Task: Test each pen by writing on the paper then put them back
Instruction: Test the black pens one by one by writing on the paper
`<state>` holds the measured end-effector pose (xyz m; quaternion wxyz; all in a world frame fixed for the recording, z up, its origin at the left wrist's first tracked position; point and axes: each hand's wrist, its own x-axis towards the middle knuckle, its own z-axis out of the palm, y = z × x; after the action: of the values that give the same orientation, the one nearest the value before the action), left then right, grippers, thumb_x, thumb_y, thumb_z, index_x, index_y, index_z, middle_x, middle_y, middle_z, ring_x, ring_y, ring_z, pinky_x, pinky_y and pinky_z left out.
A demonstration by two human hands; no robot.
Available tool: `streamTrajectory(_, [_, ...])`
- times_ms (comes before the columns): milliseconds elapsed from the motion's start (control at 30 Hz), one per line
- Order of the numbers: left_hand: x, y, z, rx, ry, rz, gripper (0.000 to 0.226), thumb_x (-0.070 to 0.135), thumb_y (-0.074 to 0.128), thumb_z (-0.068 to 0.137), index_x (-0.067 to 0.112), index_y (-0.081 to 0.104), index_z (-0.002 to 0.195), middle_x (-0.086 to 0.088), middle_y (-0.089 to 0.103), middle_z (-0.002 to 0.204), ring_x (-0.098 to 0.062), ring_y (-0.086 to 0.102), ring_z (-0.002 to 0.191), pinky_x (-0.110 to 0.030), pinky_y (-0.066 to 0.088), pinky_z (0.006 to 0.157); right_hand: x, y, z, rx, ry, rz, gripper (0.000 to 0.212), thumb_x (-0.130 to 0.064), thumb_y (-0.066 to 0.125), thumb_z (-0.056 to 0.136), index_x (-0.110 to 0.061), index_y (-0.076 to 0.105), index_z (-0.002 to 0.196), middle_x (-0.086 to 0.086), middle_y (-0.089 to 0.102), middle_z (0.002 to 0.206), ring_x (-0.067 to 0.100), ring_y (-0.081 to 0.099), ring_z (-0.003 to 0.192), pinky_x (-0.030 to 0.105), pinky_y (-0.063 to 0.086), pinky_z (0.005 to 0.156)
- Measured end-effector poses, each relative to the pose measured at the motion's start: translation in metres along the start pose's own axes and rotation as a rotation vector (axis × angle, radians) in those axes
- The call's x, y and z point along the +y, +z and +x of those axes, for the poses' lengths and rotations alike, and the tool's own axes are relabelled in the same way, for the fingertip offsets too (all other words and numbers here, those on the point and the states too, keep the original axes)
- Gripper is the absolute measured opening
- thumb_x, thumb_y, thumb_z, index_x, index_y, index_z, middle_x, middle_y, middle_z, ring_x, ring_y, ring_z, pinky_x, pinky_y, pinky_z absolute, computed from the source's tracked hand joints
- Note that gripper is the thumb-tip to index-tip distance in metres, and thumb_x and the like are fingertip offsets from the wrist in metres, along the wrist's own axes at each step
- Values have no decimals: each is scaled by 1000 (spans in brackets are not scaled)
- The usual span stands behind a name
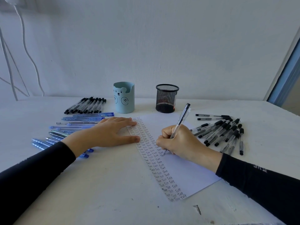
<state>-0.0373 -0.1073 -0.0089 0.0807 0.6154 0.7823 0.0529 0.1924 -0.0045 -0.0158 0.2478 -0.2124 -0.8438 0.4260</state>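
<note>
Writing: your right hand (180, 143) grips clear black-capped pen (181, 120), tip on paper (175, 172); your left hand (112, 133) lies flat, fingers straight, pressing paper's left edge.

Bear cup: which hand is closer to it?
Left. The left hand lies flat just in front of the bear pen cup; the right hand, gripping a pen, is farther right.

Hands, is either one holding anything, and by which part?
The right hand grips a clear pen low on its barrel, near the tip. The left hand holds nothing, lying flat at the edge of the paper.
</note>
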Motion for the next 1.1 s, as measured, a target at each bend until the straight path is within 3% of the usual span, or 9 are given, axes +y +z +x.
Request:
streamTrajectory(267, [-1, 1, 0, -9, 2, -4, 102, 100, 23, 55, 52, 24, 145, 23, 19, 157, -12, 14, 147, -43, 7, 121, -10, -15, 6, -9, 14, 115, 46, -26, 52, 100, -12, 47, 56, 2, 54, 52, 9, 45, 46, 14, 37, 50])
streamTrajectory(400, [-2, 1, 1, -8, 1, 3, 102, 100, 21, 55, 53, 24, 145, 23, 18, 157, -12, 14, 147, -43, 6, 121, -18, -31, 9, 17, 2, 135, 36, -51, 44, 96, -18, 58, 98, -3, 40, 42, 12, 39, 39, 22, 40, 48])
streamTrajectory(500, [-3, 1, 2, -9, 6, 4, 103, 101, 21, 55, 52, 23, 145, 23, 18, 157, -12, 14, 147, -44, 7, 121, -16, -41, 12, 51, -34, 75, 35, -43, 31, 104, -25, 57, 118, -2, 46, 45, 13, 46, 45, 24, 44, 53])
streamTrajectory(600, [-3, 1, 2, -19, 5, 5, 104, 100, 21, 55, 51, 23, 146, 22, 18, 157, -13, 14, 147, -45, 8, 121, -12, -47, 15, 89, -169, 27, 29, -32, 37, 105, -29, 60, 121, -5, 61, 70, 9, 57, 69, 23, 50, 72])
streamTrajectory(700, [-3, 1, 1, -16, 5, 6, 104, 101, 20, 54, 52, 23, 145, 22, 18, 157, -12, 14, 147, -44, 8, 121, -5, -47, 18, 54, -270, -148, 26, -29, 41, 104, -39, 60, 119, -6, 57, 84, 10, 51, 74, 34, 48, 75])
streamTrajectory(833, [-3, 1, 1, -8, 3, 3, 105, 103, 19, 52, 54, 23, 145, 24, 18, 157, -12, 14, 147, -43, 8, 121, 13, -29, 17, -149, -358, -451, 38, -22, 48, 102, -23, 54, 140, -8, 50, 99, 3, 46, 79, 15, 37, 73])
streamTrajectory(933, [-4, 2, 1, -9, 1, 0, 105, 103, 19, 52, 54, 23, 144, 24, 17, 157, -12, 13, 147, -43, 8, 121, 21, -20, 14, -239, -397, -783, 43, -24, 44, 103, -27, 46, 145, -7, 44, 130, 7, 38, 109, 24, 34, 97])
streamTrajectory(1033, [-3, 2, 1, -12, 7, 0, 106, 103, 18, 50, 55, 22, 144, 24, 16, 157, -12, 12, 147, -43, 7, 121, 17, -21, 13, -300, -299, -852, 48, -30, 35, 105, -28, 30, 153, -5, 24, 154, 15, 20, 136, 27, 14, 116])
streamTrajectory(1100, [-1, 1, 0, -22, 11, 10, 106, 102, 17, 50, 54, 22, 145, 23, 16, 157, -13, 12, 148, -43, 7, 121, 15, -30, 19, -288, -237, -730, 48, -22, 34, 106, -24, 28, 154, -3, 23, 157, 17, 14, 144, 24, 0, 117])
